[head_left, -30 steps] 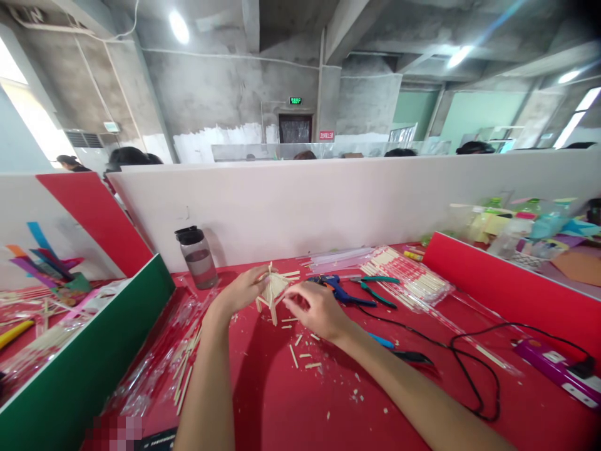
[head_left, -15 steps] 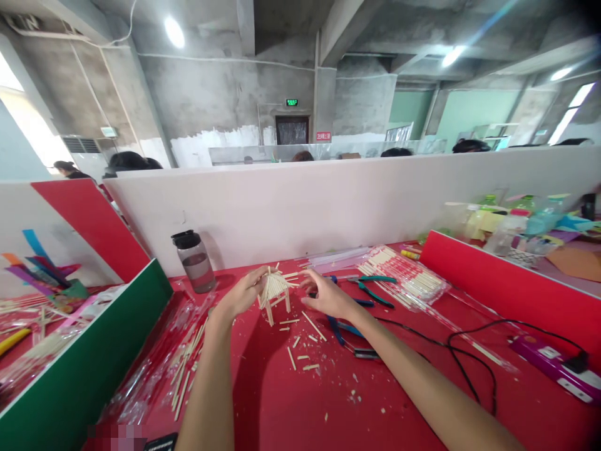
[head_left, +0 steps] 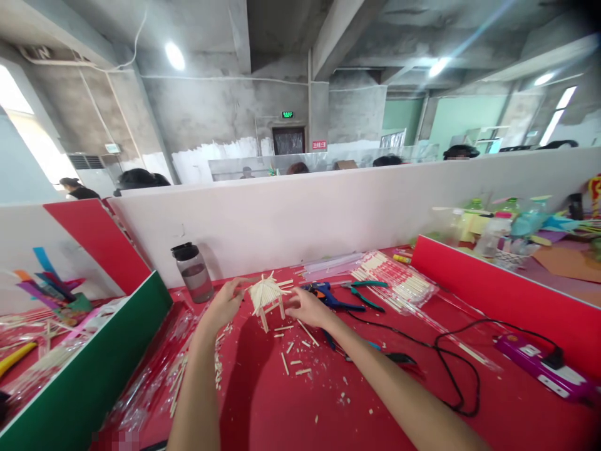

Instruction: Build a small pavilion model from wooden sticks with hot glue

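A small pavilion model (head_left: 267, 293) of pale wooden sticks, with a peaked roof on legs, stands upright on the red tabletop (head_left: 277, 413). To its left is my left hand (head_left: 229, 303), its fingers stretched towards the roof with a narrow gap between. My right hand (head_left: 306, 308) is at the model's right side, fingers apart and curved near a leg; whether the fingertips touch it I cannot tell. Neither hand appears to hold anything. Short cut stick pieces (head_left: 295, 362) and crumbs lie in front of the model. Just beyond my right hand rests a blue glue gun (head_left: 323, 291).
Teal-handled pliers (head_left: 369, 293) and packs of sticks (head_left: 397, 275) lie at back right. A black cable (head_left: 439, 351) runs to a purple power strip (head_left: 535, 363). A water bottle (head_left: 193, 272) stands back left. Green (head_left: 107, 357) and red (head_left: 493, 288) dividers flank the table.
My left hand has drawn away from the model to the left. My right hand has come closer to its right side. The view has tilted up and shifted slightly.
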{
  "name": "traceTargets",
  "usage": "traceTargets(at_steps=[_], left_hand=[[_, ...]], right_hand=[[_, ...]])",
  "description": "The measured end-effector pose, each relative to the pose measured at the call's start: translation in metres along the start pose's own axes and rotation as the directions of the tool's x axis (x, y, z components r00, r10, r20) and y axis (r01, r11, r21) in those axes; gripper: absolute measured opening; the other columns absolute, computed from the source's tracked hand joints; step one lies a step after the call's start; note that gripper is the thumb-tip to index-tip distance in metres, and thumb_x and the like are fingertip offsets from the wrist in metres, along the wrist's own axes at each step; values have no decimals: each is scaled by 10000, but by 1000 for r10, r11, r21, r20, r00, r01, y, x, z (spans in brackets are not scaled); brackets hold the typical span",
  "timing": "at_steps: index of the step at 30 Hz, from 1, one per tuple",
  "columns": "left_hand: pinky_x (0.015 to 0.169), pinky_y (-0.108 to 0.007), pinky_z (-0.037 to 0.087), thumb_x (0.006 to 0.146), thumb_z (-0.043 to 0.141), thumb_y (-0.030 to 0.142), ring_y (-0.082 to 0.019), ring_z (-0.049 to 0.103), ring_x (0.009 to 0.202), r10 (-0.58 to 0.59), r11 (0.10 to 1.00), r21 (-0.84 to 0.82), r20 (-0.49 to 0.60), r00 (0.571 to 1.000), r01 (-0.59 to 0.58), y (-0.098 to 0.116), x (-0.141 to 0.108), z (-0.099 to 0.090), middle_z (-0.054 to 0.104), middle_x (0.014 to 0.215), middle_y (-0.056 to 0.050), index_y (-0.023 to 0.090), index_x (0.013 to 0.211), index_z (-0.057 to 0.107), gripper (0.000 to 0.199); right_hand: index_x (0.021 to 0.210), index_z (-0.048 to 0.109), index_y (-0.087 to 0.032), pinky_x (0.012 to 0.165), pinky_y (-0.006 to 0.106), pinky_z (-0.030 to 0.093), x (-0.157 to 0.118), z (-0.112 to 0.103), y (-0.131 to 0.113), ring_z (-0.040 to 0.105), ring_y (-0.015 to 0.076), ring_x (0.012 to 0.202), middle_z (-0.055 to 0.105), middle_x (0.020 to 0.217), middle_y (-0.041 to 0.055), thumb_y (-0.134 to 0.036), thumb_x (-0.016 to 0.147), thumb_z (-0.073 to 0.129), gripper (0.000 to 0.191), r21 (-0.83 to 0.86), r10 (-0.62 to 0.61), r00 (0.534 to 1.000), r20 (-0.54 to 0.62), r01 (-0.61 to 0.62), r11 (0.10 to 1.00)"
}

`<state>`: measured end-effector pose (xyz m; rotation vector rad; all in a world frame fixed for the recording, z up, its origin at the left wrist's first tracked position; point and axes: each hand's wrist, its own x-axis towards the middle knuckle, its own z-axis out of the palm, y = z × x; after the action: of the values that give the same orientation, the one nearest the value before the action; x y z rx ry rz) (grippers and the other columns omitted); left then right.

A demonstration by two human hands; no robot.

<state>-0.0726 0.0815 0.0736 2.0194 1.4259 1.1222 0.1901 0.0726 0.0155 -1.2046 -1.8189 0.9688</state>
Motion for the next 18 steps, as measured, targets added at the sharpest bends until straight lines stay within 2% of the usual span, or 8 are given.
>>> traceTargets(at_steps=[3, 7, 11, 15, 18], left_hand=[[812, -405, 539, 789, 502, 361, -239, 682, 841, -73, 997, -29, -55, 996, 72, -11, -17, 3, 709, 957, -90, 172, 1057, 639, 356], [913, -433, 523, 789, 511, 333, -258, 686, 987, -59, 990, -133, -88, 994, 47, -18, -43, 19, 716, 1053, -123, 169, 1020, 649, 316], [1071, -478, 426, 769, 532, 251, -278, 608, 1212, 6, 968, -252, -29, 1000, -13, -12, -55, 36, 661, 1272, -155, 176, 1172, 618, 419], [1081, -500, 417, 756, 567, 229, -298, 558, 1279, -20, 954, -300, -53, 998, 3, -8, -53, 47, 612, 1348, -168, 201, 1194, 612, 442], [1049, -469, 454, 783, 580, 274, -285, 582, 1248, -59, 936, -352, -85, 995, 25, -10, -56, 54, 589, 1363, -172, 200, 1225, 570, 449]], right_hand=[[1108, 636, -134, 720, 297, 563, 9, 10, 1, 731, 239, 902, 755, 1036, 121, -120, 741, 682, 370, 59, 8, 1000, 19, -9, 998], [949, 715, -130, 776, 304, 555, 15, 18, 0, 728, 236, 892, 773, 947, 96, -65, 727, 628, 247, 78, -38, 999, 12, 37, 996], [868, 755, -150, 779, 321, 542, 11, 22, -1, 718, 258, 874, 782, 878, 67, -138, 734, 665, 161, 48, -64, 998, -14, 65, 997], [818, 770, -161, 711, 301, 523, 7, 23, -1, 710, 269, 821, 780, 809, 61, -235, 711, 742, 133, -6, -49, 997, -60, 49, 999], [766, 768, -153, 686, 283, 506, 6, 22, 0, 707, 260, 788, 777, 792, 72, -243, 702, 756, 111, -40, -41, 995, -86, 38, 998]])
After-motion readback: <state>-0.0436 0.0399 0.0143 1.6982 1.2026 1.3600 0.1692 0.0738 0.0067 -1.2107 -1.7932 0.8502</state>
